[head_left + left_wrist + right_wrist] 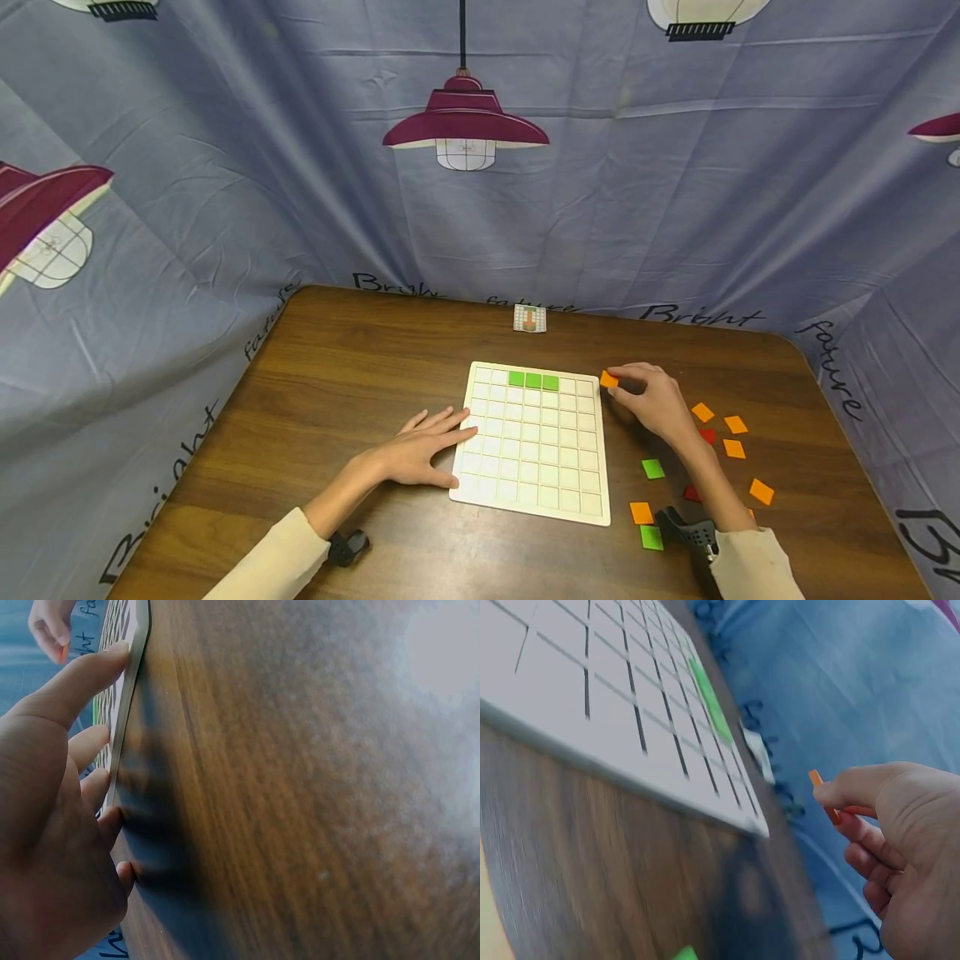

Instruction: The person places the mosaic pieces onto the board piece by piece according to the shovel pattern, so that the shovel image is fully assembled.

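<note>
A white grid board [531, 446] lies on the wooden table, with three green square tiles [533, 381] side by side in its top row. My left hand [422, 450] rests at the board's left edge, fingers spread; in the left wrist view its thumb and fingertips touch the rim. Just past the board's upper right corner, my right hand [651, 402] pinches an orange square tile [609, 379] between thumb and fingers. The right wrist view shows that tile edge-on, raised above the table.
Right of the board lie several loose orange tiles [734, 449], green tiles [653, 469] and red tiles [707, 435], some partly under the right forearm. A small printed card [529, 318] with a grid pattern sits at the table's back edge, before a blue-grey curtain [525, 217].
</note>
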